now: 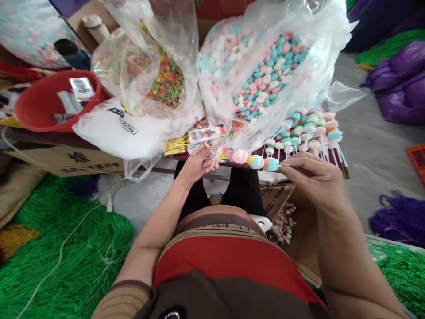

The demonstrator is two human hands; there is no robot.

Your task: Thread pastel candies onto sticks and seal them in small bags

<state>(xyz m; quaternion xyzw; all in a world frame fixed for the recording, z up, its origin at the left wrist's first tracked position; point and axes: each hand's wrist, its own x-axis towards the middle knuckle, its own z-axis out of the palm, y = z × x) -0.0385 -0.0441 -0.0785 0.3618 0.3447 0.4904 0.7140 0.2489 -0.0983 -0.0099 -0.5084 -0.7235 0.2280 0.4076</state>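
My right hand (320, 179) pinches the white stick of a candy skewer (255, 161), which lies roughly level in front of me with pink, orange and blue candies along it. The skewer's far tip reaches into the mouth of a clear printed plastic sleeve (222, 153). Fingers of my left hand (199, 164) are closed on the other end of that sleeve. Just beyond lies a stack of printed sleeves (207, 134), with a bundle of yellow ties (176, 145) beside it. Many finished-looking candy skewers (312, 128) lie heaped at the table's right end.
A large clear bag of pink, white and blue candies (265, 84) lies open at the back, beside a bag of small ring-shaped candies (168, 82). A red basin (49, 104) stands left on the table. Below are green strands (66, 243) and an open cardboard box (305, 239).
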